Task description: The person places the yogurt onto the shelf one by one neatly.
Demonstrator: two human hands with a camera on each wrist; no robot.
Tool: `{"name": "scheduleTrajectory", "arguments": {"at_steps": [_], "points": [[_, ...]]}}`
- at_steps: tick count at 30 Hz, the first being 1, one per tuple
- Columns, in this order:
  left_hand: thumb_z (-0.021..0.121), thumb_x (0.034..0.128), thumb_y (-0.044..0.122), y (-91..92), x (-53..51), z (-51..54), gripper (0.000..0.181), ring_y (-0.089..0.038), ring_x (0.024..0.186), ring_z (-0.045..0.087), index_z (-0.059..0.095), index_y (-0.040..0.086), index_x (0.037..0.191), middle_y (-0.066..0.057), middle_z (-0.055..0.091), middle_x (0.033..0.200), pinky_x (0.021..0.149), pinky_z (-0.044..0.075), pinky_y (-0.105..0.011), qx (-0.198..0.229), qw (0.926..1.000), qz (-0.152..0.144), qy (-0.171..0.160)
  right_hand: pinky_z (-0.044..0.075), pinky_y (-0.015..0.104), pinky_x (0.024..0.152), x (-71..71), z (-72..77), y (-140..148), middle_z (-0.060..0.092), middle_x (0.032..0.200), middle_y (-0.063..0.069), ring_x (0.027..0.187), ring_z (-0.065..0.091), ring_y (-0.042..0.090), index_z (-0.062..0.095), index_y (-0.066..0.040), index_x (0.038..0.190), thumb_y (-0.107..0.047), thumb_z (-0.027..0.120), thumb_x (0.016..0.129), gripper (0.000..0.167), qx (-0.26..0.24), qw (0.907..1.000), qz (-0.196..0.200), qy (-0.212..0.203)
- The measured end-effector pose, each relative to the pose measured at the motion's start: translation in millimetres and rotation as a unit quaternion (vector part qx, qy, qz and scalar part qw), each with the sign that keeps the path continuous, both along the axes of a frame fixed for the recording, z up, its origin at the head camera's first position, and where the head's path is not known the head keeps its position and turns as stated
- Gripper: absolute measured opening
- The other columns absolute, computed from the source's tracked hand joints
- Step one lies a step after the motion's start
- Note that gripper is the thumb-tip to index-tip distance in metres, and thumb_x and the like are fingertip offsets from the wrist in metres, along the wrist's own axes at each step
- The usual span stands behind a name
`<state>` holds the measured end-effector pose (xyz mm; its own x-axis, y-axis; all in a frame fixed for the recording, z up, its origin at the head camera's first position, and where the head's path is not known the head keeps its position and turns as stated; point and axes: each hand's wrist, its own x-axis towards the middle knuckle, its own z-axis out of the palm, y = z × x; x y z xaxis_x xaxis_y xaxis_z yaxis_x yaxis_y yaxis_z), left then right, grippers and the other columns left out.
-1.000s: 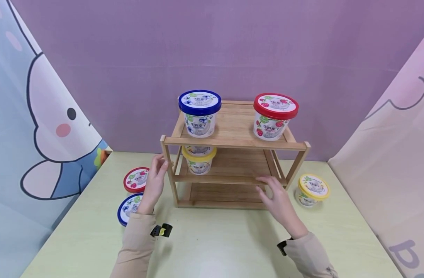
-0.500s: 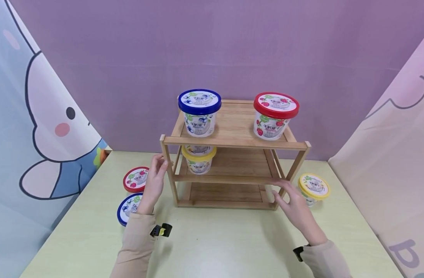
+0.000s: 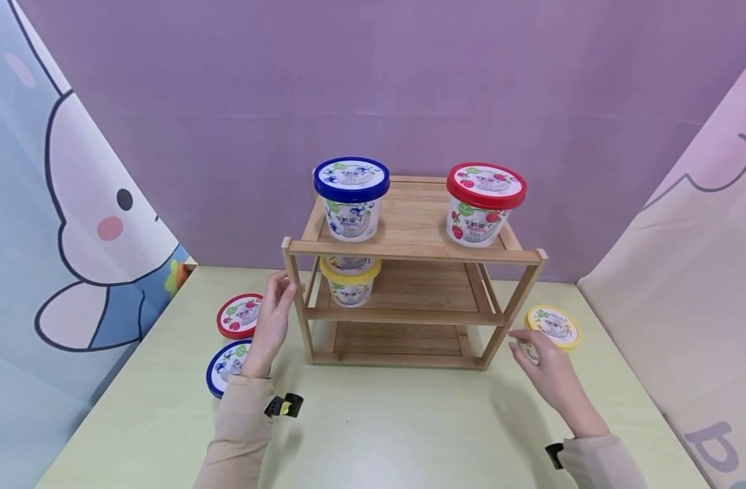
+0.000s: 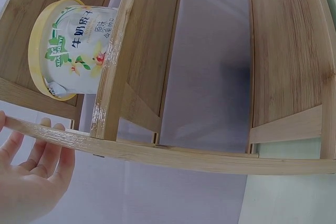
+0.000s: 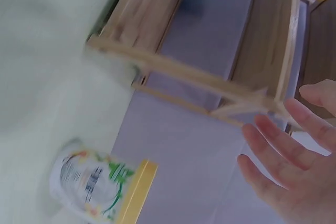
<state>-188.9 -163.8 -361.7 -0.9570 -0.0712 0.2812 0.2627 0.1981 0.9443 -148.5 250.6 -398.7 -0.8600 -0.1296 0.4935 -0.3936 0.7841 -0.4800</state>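
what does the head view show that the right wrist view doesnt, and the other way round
Head only: the left grip holding a post of the rack, the blue tub and red tub on top, a red lid and blue lid at left.

Right wrist only: most of the printed side of the yellow tub on the table, largely covered by the right grip in the head view.

Both: the rack, right grip, that tub's lid, and part of another yellow tub on the middle shelf.
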Motion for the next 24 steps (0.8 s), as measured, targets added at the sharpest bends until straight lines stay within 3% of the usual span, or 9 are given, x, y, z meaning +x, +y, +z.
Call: {"name": "scheduleTrajectory", "arguments": {"at_steps": [10,15,24], "points": [[0.036,0.0960,0.022,-0.8,-0.4,-0.7,0.036,-0.033,0.123,0.033,0.032,0.002,0.125,-0.023,0.041,0.123,0.103,0.022,-0.049,0.000,1.0000,0.000,0.008,0.043,0.053,0.072,-5.4,-5.6,25,0.061,0.095,0.021,0.087,0.057,0.038,0.059,0.003,0.101,-0.005,0.057,0.083,0.019,0.012,0.9989,-0.022,-0.040],[0.036,0.0959,0.023,-1.2,-0.6,-1.4,0.036,-0.034,0.123,0.033,0.032,0.002,0.125,-0.023,0.040,0.124,0.103,0.022,-0.050,-0.003,1.0000,0.001,0.008,0.044,0.054,0.069,-10.7,-8.0,37,0.059,0.096,0.025,0.087,0.056,0.041,0.058,0.006,0.101,-0.004,0.056,0.083,0.020,0.014,0.9984,-0.033,-0.043],[0.036,0.0959,0.023,-1.0,-0.6,-1.4,0.036,-0.034,0.122,0.034,0.033,0.002,0.125,-0.022,0.042,0.122,0.102,0.023,-0.050,-0.004,0.9999,0.003,0.010,0.038,0.055,0.076,-20.0,-12.4,53,0.055,0.102,0.029,0.095,0.050,0.044,0.056,0.007,0.103,-0.005,0.053,0.086,0.021,0.012,0.9974,-0.049,-0.052]]}}
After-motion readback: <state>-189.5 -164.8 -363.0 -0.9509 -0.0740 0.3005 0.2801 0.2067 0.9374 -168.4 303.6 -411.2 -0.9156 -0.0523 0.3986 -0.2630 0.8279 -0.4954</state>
